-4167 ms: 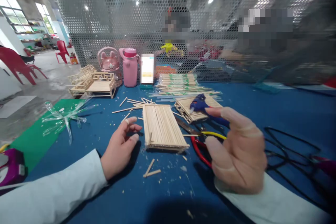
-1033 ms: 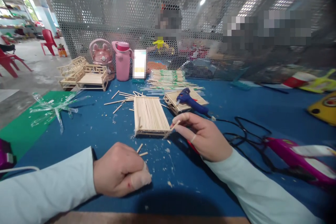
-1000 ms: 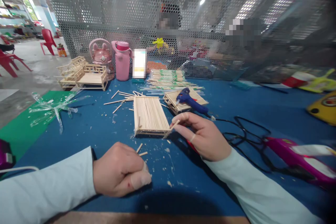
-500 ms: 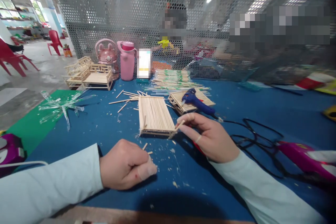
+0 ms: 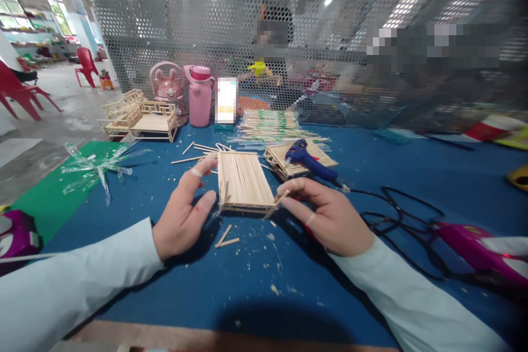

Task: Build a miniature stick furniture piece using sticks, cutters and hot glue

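Note:
A small slatted platform of wooden sticks (image 5: 243,179) lies in front of me on the blue table, with a short upright stick at its near left corner. My right hand (image 5: 325,212) pinches a short wooden stick (image 5: 282,197) at the platform's near right corner. To the left, my left hand (image 5: 185,209) is open, thumb and forefinger apart beside the platform's left edge. Two short stick pieces (image 5: 227,241) lie on the table just before the platform. Pale tape or finger covers wrap some of my fingertips.
A blue glue gun (image 5: 311,162) rests on another stick panel (image 5: 274,157), its black cable (image 5: 388,214) coiling right. Bundled sticks (image 5: 268,124), a phone (image 5: 226,100), a pink bottle (image 5: 200,96) and finished stick furniture (image 5: 152,121) stand behind. Clear plastic strips (image 5: 101,165) lie left.
My left hand has moved up and forward from the near table to the platform's left side, opening from a fist. The two stick pieces are now uncovered. My right hand stays put.

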Motion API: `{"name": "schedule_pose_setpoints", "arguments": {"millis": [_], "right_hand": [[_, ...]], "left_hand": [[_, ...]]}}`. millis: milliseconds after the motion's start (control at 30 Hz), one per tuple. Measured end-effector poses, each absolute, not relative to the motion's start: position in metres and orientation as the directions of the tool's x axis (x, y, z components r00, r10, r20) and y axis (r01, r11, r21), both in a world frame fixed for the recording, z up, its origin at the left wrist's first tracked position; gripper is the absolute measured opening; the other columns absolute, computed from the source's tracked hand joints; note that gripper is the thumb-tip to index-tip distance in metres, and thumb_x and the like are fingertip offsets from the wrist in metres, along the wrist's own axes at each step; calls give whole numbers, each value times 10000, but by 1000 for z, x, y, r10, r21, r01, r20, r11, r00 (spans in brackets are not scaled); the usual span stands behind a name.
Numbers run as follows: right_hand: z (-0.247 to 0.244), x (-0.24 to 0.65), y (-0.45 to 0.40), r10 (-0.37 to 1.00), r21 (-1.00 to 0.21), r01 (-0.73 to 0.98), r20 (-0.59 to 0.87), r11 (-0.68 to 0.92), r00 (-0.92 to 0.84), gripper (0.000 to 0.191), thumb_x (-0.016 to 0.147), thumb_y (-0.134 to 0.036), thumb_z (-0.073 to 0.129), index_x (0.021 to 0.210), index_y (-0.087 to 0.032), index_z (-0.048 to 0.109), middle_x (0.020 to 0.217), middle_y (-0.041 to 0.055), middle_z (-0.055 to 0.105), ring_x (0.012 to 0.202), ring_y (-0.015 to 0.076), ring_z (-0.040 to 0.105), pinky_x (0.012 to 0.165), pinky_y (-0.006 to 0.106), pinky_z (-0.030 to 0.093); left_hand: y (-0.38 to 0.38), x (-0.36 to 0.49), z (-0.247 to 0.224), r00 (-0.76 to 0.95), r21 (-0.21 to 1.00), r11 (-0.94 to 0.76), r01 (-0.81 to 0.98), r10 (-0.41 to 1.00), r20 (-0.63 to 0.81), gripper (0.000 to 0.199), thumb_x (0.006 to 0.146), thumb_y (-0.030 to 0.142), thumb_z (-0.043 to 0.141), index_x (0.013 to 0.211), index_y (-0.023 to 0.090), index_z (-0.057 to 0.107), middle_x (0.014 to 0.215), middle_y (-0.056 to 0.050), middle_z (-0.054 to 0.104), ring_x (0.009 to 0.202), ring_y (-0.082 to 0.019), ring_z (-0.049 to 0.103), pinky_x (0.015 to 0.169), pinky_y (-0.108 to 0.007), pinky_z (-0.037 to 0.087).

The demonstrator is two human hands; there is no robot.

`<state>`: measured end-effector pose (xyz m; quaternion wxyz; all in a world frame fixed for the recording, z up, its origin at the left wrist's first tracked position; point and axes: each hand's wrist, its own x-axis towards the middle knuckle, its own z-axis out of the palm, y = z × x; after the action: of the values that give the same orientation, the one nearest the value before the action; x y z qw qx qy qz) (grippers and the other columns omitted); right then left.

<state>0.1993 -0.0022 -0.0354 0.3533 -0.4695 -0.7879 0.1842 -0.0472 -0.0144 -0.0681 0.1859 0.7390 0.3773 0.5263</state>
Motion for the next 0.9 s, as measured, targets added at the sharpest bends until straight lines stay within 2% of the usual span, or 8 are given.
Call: {"name": "schedule_pose_setpoints", "arguments": {"millis": [33,100,233,433,600,700,800,900], "right_hand": [[-35,199,-2,870,-621,611,383,490,-309,127,802,-296,531,819,-194,604,750,31,662,673,161,612,636,278,479],[-34,198,-3,870,-616,616,382,490,-310,123,804,-292,528,819,-196,604,750,32,664,672,164,615,627,277,480],[-32,198,-3,860,-598,620,395,507,-322,112,802,-283,533,820,-199,606,771,36,673,702,169,622,646,281,486],[-34,199,-2,873,-595,641,371,485,-316,127,803,-288,527,837,-194,606,776,40,678,692,169,625,595,267,471],[-33,199,-2,877,-591,650,367,478,-312,141,802,-296,519,836,-193,608,777,43,678,680,170,621,553,259,455],[-32,199,-3,871,-585,648,378,488,-314,127,799,-285,520,831,-198,607,774,38,682,676,165,622,541,252,451],[-32,198,-3,867,-581,646,383,495,-319,114,798,-277,522,827,-204,605,765,34,682,669,163,621,538,251,452],[-32,197,-4,866,-584,643,384,496,-319,111,800,-279,523,825,-207,603,763,33,679,667,165,620,551,258,459]], "left_hand": [[-7,-49,-69,226,624,-674,395,730,645,501,860,140,446,1343,242,363,1370,-98,450,1246,-211,421,980,-377,386],[3,-52,-69,304,536,-729,426,673,674,530,845,90,423,1347,253,374,1378,-89,450,1284,-213,383,1050,-429,317],[4,-53,-67,380,428,-784,450,601,703,497,819,23,397,1261,233,480,1297,-90,535,1236,-200,434,1053,-454,317],[0,-51,-67,386,389,-816,427,554,738,438,776,-9,415,1117,207,584,1145,-74,644,1130,-201,519,994,-432,392],[0,-53,-67,395,383,-835,395,531,749,392,779,-1,436,1072,206,594,1082,-71,668,1089,-200,551,971,-421,414],[-4,-51,-68,381,429,-820,378,561,735,324,795,18,451,1024,209,580,1087,-69,651,1095,-201,547,971,-424,413],[-8,-47,-70,280,601,-745,288,666,692,292,839,68,448,1087,214,498,1136,-82,611,1115,-191,546,965,-403,430],[-10,-42,-72,219,747,-641,173,765,606,382,877,128,437,1239,225,362,1132,-90,616,1113,-184,562,980,-408,423]]}}
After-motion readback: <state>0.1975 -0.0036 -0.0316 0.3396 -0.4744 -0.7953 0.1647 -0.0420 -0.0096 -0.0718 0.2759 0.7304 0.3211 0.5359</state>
